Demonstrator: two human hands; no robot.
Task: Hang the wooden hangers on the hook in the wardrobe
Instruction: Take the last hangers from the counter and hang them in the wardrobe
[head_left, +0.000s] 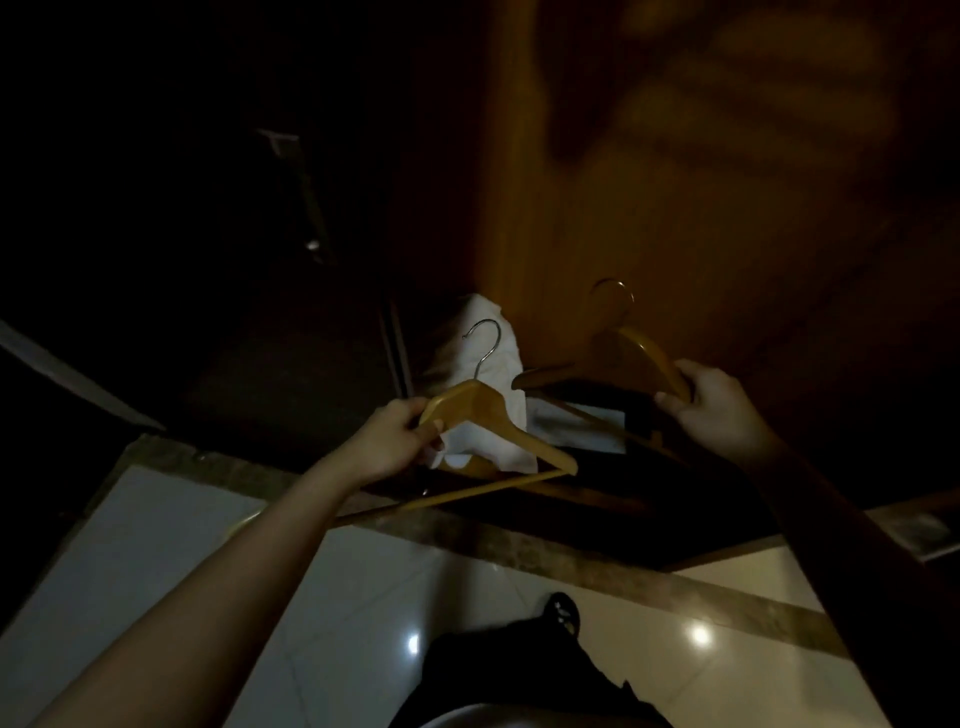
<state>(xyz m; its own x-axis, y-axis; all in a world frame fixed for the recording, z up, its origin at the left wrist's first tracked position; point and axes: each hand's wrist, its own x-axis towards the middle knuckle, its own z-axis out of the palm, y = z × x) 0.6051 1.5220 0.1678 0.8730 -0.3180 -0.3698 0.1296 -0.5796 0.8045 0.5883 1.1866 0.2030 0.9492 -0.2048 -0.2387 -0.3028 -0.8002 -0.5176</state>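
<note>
Nearest, at the bottom of the view, are the person's dark clothes and one shoe (563, 613) on the glossy tiled floor (182, 571). The person stands just short of the stone strip (519, 551) that edges the floor at the wardrobe's foot, close enough to reach in with both arms.

Past that strip, the left hand (387, 441) is curled round one shoulder end of a light hanger (478, 410). The right hand (719, 410) is clamped on the outer shoulder end of a darker hanger (623, 358). The hands are well apart, and the two hangers do not touch. Each is held by an end with its metal hook upward and free, which I take to be deliberate: it leaves the hook clear to slip over whatever it is to hang from.

Behind the light hanger a white cloth (483, 338) lies bunched near the back corner of the wardrobe's bottom board, beside the brown side panel (675, 182). The hangers appear to be held above the cloth, not resting on it.

Farthest, in the dark interior up and to the left, is a pale metal fitting (306, 208). I cannot tell whether it is the hook meant. Neither hanger is hung yet, and both sit low, so they likely need lifting.
</note>
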